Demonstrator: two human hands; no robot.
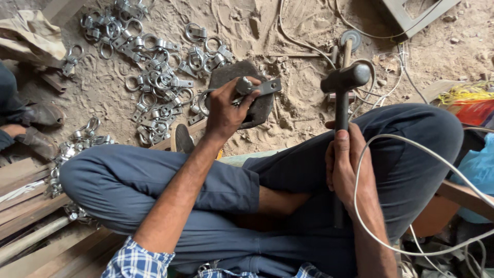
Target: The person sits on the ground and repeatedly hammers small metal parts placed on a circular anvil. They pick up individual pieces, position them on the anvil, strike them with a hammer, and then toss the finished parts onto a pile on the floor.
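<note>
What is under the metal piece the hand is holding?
A dark, rounded block on the sandy ground lies under the metal piece held by the left hand. What is under the block is hidden.

One hammer (341, 103), one dark block (257, 100), dozens of metal clamps (157, 82).

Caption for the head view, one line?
Left hand holds metal clamp on dark block; right hand grips hammer.
</note>
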